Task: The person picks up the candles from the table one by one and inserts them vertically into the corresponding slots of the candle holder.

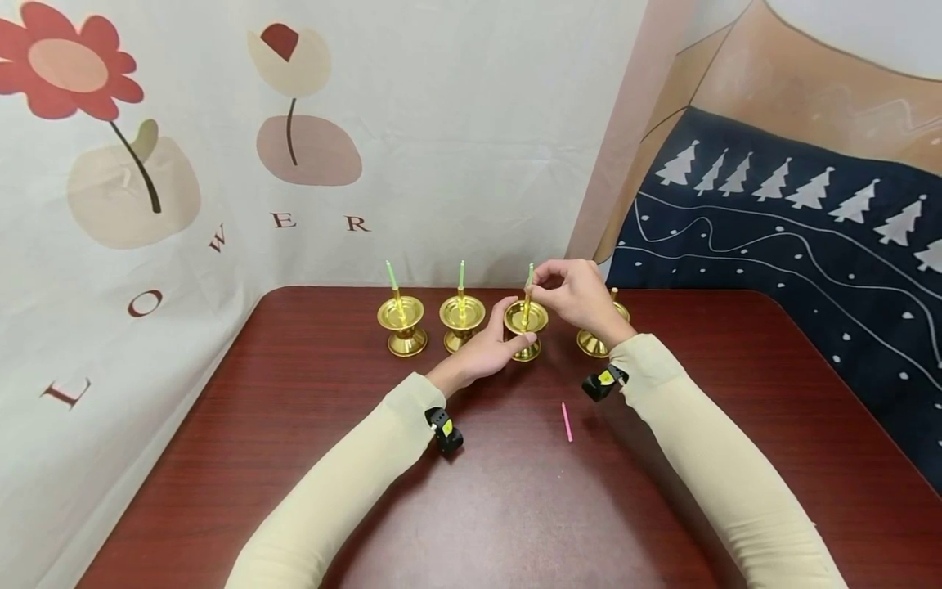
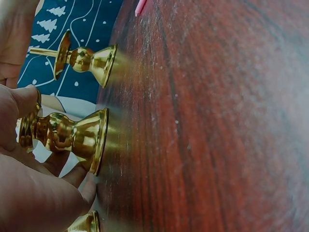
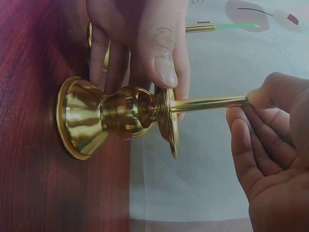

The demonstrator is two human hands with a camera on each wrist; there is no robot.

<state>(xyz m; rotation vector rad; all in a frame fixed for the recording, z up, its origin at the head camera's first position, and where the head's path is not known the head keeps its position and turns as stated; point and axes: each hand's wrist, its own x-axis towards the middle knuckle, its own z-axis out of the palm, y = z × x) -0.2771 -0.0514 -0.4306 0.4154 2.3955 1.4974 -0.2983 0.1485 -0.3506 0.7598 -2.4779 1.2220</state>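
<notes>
Four brass candle holders stand in one row near the far edge of the table [image 1: 486, 507]. The third holder from the left [image 3: 128, 112] is the one being handled. The left hand [image 1: 491, 348] grasps it, with the thumb on the rim of its dish and the fingers behind its body. The right hand [image 1: 577, 294] pinches a green candle [image 1: 531, 272] just at the mouth of the upright tube. How deep the candle sits inside, I cannot tell, because the fingertips cover this place.

The first holder [image 1: 404, 321] and the second holder [image 1: 459, 319] each carry a green candle; the first candle leans a little. On the fourth holder [image 2: 82, 58], toward the far right corner, no candle shows. A pink candle [image 1: 567, 422] lies loose, nearer to the front edge than the row.

In my judgement, the thin candle could snap or bend if the right hand pushes it at an angle to the tube. If it is seated too shallow, it could tilt or fall out after release. Should the left hand loosen, a sideways push could tip the holder, or knock it against the second one, which stands close.
</notes>
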